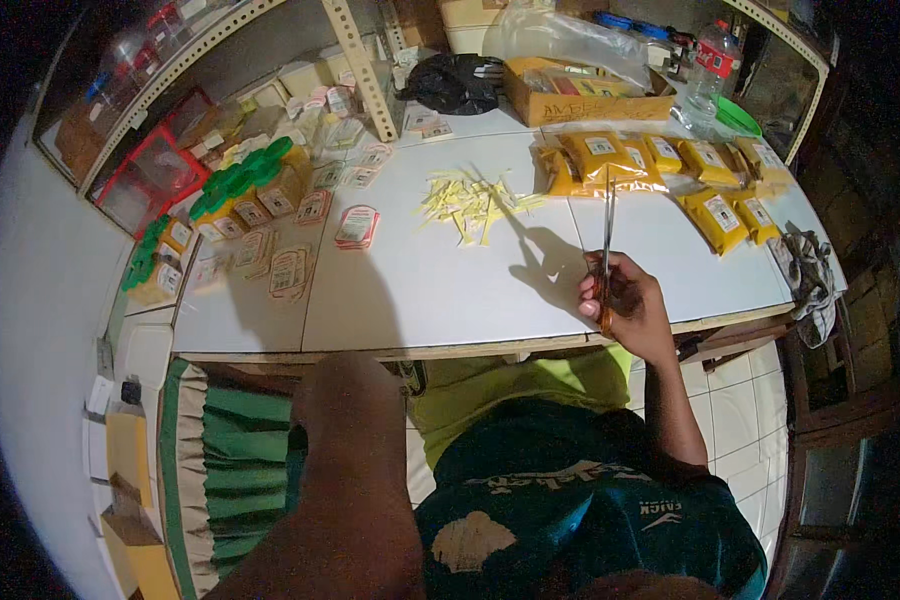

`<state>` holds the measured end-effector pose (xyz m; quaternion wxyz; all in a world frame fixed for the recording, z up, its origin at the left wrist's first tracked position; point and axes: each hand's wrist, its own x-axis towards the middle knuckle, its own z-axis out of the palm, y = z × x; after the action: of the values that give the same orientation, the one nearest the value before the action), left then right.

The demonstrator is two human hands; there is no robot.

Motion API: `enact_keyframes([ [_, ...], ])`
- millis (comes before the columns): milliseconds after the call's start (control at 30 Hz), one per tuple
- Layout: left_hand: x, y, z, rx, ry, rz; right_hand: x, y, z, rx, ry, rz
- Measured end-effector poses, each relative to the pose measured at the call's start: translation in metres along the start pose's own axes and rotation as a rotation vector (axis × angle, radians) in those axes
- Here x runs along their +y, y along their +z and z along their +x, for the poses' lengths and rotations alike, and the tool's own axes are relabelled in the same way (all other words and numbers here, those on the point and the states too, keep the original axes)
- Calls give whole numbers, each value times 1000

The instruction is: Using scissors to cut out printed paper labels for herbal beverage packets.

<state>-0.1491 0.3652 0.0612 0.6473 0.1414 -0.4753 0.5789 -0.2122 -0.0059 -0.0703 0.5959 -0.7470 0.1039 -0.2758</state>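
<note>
My right hand [632, 300] is closed round the handles of a pair of scissors [609, 215] above the table's front edge. The long metal blades point away from me, close together, with nothing seen between them. To their left, a loose pile of thin yellow and white paper strips [470, 205] lies on the white table [450, 300]. My left hand is not in view; a bare, rounded limb [350, 430] rises from the lower edge and shows no fingers. A small stack of red-edged labels [357, 228] lies left of the strips.
Filled yellow pouches [715, 220] lie at the right, near a crumpled cloth [808, 285]. Green-lidded jars [255, 190] and more labels [290, 270] stand and lie at the left. Behind are a cardboard box [590, 105], a black bag [455, 85], a bottle [710, 70] and a shelf post [362, 70].
</note>
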Motion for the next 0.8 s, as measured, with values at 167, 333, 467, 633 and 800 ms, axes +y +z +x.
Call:
enact_keyframes([
  [167, -7, 1, -30, 47, 36, -92, 9, 8, -4, -32, -8, 122],
  [333, -14, 0, -31, 1, 70, -189, 4, 12, -2, -52, -52, 18],
  [467, -4, 1, -10, -117, 31, -223, 21, -3, -2, -38, -44, 115],
  [633, -10, -3, 7, -232, 24, -269, 5, -5, -2, -19, -10, -19],
  [800, -6, 13, -32, -177, -34, -322, 15, -2, 0, -2, -4, 56],
])
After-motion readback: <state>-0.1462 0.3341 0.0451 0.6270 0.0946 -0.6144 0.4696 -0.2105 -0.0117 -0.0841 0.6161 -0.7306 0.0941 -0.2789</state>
